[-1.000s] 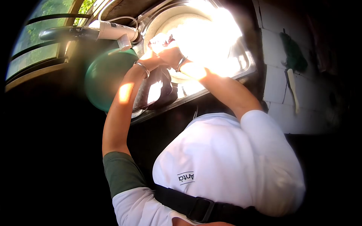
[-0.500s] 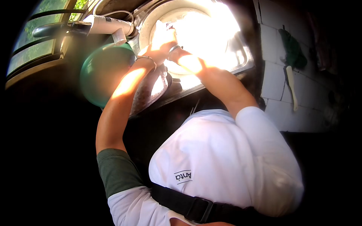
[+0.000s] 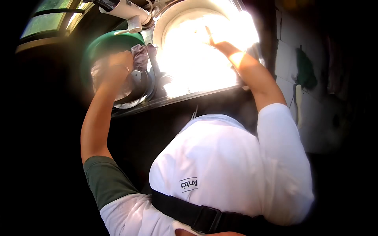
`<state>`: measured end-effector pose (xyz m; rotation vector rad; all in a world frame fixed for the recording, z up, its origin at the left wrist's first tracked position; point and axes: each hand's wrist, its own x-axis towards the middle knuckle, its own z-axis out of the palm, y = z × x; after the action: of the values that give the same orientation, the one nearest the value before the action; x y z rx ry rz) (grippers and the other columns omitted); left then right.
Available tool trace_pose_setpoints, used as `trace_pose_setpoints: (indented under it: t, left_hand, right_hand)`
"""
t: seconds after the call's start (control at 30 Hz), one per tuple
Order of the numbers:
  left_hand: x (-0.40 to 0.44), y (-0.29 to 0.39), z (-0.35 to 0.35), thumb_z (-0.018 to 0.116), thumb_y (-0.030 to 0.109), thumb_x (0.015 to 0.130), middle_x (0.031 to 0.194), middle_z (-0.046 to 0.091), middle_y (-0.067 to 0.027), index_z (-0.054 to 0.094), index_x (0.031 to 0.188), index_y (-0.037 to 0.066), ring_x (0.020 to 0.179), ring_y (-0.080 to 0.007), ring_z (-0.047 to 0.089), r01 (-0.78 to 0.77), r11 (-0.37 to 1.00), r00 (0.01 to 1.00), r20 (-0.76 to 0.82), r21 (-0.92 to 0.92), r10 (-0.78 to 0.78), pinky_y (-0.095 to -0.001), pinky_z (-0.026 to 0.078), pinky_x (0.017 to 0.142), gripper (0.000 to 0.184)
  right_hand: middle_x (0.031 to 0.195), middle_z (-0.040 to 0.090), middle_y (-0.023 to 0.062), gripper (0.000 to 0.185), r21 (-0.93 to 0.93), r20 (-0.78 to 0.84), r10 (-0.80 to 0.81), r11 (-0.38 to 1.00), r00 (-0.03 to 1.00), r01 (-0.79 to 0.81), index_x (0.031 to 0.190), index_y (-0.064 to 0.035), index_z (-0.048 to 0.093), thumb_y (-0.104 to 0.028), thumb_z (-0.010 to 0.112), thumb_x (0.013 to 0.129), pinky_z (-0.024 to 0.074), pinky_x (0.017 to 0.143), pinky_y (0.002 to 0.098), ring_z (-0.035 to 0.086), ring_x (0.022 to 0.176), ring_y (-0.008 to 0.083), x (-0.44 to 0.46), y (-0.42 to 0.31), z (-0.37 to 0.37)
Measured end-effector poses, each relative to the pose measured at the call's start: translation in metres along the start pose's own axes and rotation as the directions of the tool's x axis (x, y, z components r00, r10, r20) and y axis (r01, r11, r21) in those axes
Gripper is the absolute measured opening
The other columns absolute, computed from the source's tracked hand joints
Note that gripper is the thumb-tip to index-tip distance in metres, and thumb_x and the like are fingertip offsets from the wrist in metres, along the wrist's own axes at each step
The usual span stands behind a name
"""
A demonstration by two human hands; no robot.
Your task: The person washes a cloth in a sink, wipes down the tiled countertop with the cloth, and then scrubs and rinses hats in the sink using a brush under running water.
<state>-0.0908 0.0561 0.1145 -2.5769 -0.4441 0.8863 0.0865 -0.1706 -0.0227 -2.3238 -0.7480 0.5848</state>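
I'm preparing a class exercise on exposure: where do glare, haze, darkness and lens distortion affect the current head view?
In the head view, glare bleaches most of the basin and washes out the right hand; haze veils the green bowl near the left hand; deep shadow hides the lower-left corner; the window sill looks curved, probably by the lens.

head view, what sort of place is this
Probably a kitchen or wash area: it has a metal sink, a white tap and a pale round basin in glaring light.
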Motion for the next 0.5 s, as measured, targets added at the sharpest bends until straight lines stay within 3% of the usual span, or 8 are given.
trace_pose_setpoints:
  t: [0.07,0.17,0.2,0.27,0.37,0.4,0.5]
  left_hand:
    - [0.006,-0.007,0.023,0.049,0.011,0.081,0.097,0.063,-0.0132,0.053,0.099,0.006,0.094,-0.0261,0.061,0.041,0.996,0.998,0.042,0.081,-0.045,-0.0399,0.045,0.080,0.019]
    - [0.010,-0.002,0.064,0.056,0.014,0.078,0.101,0.061,-0.0088,0.044,0.108,0.008,0.100,-0.0218,0.058,0.039,0.991,0.997,0.062,0.125,-0.047,-0.0383,0.043,0.083,0.033]
    - [0.010,0.002,0.071,0.067,0.024,0.072,0.106,0.058,-0.0099,0.038,0.120,0.007,0.099,-0.0238,0.058,0.058,0.990,0.992,0.107,0.127,-0.072,-0.0387,0.042,0.084,0.058]
    - [-0.002,0.018,0.060,0.076,0.032,0.062,0.117,0.050,-0.0120,0.025,0.133,0.006,0.105,-0.0263,0.054,0.029,0.990,0.979,0.196,0.137,-0.055,-0.0387,0.040,0.088,0.091]
    - [-0.010,0.031,0.069,0.080,0.035,0.056,0.126,0.040,-0.0136,0.012,0.139,0.006,0.112,-0.0280,0.046,-0.044,0.999,0.992,0.120,0.015,0.042,-0.0386,0.037,0.092,0.111]
    - [-0.017,0.035,0.060,0.079,0.031,0.057,0.121,0.044,-0.0149,0.022,0.135,0.002,0.108,-0.0278,0.047,-0.078,0.997,0.995,0.070,0.009,0.077,-0.0371,0.042,0.087,0.100]
    - [-0.018,0.031,0.065,0.080,0.030,0.056,0.126,0.039,-0.0177,0.022,0.135,0.001,0.117,-0.0317,0.039,-0.101,0.989,0.994,0.035,-0.111,0.105,-0.0391,0.037,0.093,0.101]
  right_hand:
    - [0.074,0.060,0.0076,0.036,-0.183,0.029,-0.027,0.983,0.999,0.032,0.082,-0.0079,0.057,-0.043,0.055,0.080,0.0440,0.052,0.0300,0.056,0.062,0.0172,0.004,0.004,0.015]
    - [0.074,0.060,0.0081,0.035,-0.301,0.075,-0.043,0.951,0.996,0.064,0.082,-0.0080,0.057,-0.043,0.055,0.079,0.0442,0.055,0.0308,0.057,0.064,0.0182,0.007,0.004,0.040]
    - [0.075,0.060,0.0083,0.035,-0.320,0.083,-0.045,0.945,0.995,0.070,0.083,-0.0080,0.057,-0.043,0.055,0.079,0.0443,0.055,0.0310,0.057,0.065,0.0185,0.008,0.005,0.046]
    - [0.075,0.061,0.0086,0.035,-0.347,0.100,-0.036,0.935,0.994,0.069,0.083,-0.0081,0.057,-0.042,0.055,0.078,0.0445,0.057,0.0315,0.057,0.066,0.0191,0.007,0.010,0.052]
    - [0.076,0.061,0.0091,0.035,-0.342,0.111,-0.025,0.938,0.994,0.061,0.084,-0.0082,0.057,-0.042,0.055,0.077,0.0447,0.059,0.0322,0.058,0.068,0.0201,0.006,0.016,0.056]
    - [0.077,0.061,0.0093,0.035,-0.335,0.114,-0.021,0.940,0.993,0.059,0.084,-0.0082,0.057,-0.042,0.055,0.077,0.0448,0.059,0.0325,0.058,0.068,0.0205,0.006,0.017,0.057]
    - [0.078,0.061,0.0098,0.034,-0.296,0.108,-0.014,0.954,0.994,0.046,0.085,-0.0083,0.058,-0.041,0.055,0.076,0.0450,0.062,0.0332,0.058,0.070,0.0214,0.008,0.019,0.057]
